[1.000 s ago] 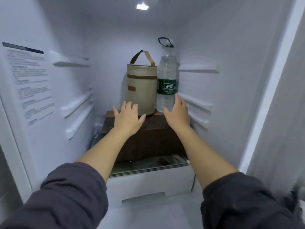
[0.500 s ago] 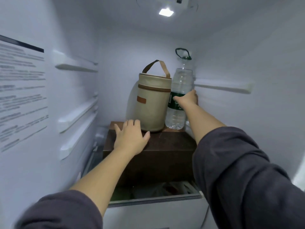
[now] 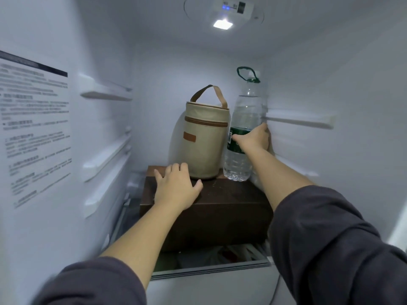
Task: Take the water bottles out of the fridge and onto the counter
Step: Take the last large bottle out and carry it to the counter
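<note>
The right hand (image 3: pixel 253 138) grips the water bottle (image 3: pixel 243 128) at the brown box's (image 3: pixel 220 201) back right corner. The left hand (image 3: pixel 176 188) lies flat, released, on the box. Next, I judge: lift the bottle clear.

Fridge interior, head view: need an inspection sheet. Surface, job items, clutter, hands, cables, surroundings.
Surface: dark brown box serves as the platform inside the fridge; its top is partly bare.
Job's things: one water bottle with a green label and a green carry loop, upright on the box at the right rear.
Clutter: beige cylindrical bag with a brown handle, upright, close beside the bottle on its left.
Hands: right hand wrapped around the bottle at the label; left hand flat on the box top, holding nothing.
Cables: nothing seen.
Surroundings: white walls with shelf rails, printed sticker on the left wall, ceiling light on.
</note>
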Available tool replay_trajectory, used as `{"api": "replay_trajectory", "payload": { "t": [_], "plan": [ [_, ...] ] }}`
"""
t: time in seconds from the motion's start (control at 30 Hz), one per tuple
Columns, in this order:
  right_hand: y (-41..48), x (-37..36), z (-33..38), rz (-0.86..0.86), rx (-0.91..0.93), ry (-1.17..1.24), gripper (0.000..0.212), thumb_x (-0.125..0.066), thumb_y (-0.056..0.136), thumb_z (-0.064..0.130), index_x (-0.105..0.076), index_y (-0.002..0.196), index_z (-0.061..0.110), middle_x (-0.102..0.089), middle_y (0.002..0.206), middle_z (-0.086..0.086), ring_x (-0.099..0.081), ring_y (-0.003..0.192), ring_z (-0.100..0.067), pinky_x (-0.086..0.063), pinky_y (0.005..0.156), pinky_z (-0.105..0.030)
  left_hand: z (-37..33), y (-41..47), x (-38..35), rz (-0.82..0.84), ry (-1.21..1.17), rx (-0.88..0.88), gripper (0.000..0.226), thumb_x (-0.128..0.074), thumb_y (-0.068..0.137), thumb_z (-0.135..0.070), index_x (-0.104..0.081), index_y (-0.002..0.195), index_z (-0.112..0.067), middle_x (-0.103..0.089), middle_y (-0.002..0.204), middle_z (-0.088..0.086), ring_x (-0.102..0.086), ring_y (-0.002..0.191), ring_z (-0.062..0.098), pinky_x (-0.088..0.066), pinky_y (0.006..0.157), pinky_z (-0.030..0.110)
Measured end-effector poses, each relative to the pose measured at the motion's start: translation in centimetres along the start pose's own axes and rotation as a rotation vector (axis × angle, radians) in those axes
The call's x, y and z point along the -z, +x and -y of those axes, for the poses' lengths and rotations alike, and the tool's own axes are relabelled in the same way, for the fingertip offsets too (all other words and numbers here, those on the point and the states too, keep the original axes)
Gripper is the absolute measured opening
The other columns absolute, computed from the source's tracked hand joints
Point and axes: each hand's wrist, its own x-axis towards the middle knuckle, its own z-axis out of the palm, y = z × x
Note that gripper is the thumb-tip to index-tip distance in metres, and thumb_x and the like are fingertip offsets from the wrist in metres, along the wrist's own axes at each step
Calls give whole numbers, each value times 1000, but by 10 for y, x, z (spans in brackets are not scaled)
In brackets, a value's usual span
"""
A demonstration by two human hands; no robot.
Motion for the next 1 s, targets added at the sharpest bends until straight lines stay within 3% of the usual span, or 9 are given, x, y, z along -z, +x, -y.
{"api": "replay_trajectory", "payload": {
  "t": [0.2,0.37,0.47,0.53,0.6,0.67,0.87,1.0],
  "plan": [
    [-21,24,-4,-3,22,-63,87,-86,67,37,-37,133,10,-52,130,-16,-54,115,-33,-52,86,-40,1,0,2,24,3,-4,63,-43,94,-57,-37,143,-17,-45,144,7,-38,137,27,-18,116,61],
    [-23,30,1,85,-23,-48,93,-85,69,34,-30,140,11,-44,137,-17,-49,121,-34,-51,95,-44,0,-1,1,26,3,-10,62,-43,94,-57,-37,142,-18,-45,144,7,-38,137,27,-18,115,60],
    [-13,32,15,54,-19,22,104,-86,67,37,-22,146,14,-38,143,-15,-44,128,-34,-46,99,-42,1,1,0,24,5,-10,63,-43,94,-57,-36,143,-18,-44,145,7,-38,137,27,-18,115,60],
    [-5,34,30,23,19,88,107,-86,68,40,-19,148,14,-40,142,-13,-49,121,-30,-46,89,-37,1,2,-2,17,7,-12,63,-43,94,-57,-36,143,-18,-44,145,7,-38,137,26,-18,115,60],
    [-1,36,44,30,17,158,106,-84,71,41,-17,148,15,-47,137,-12,-52,93,-22,-43,69,-29,1,2,-3,5,5,-13,63,-43,94,-57,-37,143,-18,-44,145,6,-38,137,26,-18,116,60],
    [-1,36,47,24,-5,189,100,-83,73,40,-19,146,16,-50,132,-11,-46,81,-19,-36,56,-25,2,3,-4,-4,1,-17,63,-44,94,-56,-37,143,-18,-44,145,6,-38,137,25,-17,116,59],
    [-19,56,42,-30,52,232,88,-83,72,37,-27,138,17,-48,114,-5,-50,93,-21,-42,64,-27,2,0,0,-63,-53,-41,63,-50,92,-54,-38,143,-19,-46,144,3,-40,136,23,-19,116,57],
    [-42,79,32,-63,95,314,87,-85,67,34,-32,133,18,-53,117,-3,-55,106,-23,-53,89,-39,-23,-2,2,-147,-488,-134,68,-68,85,-47,-40,142,-21,-49,141,-1,-45,130,18,-40,109,43]
  ]
}}
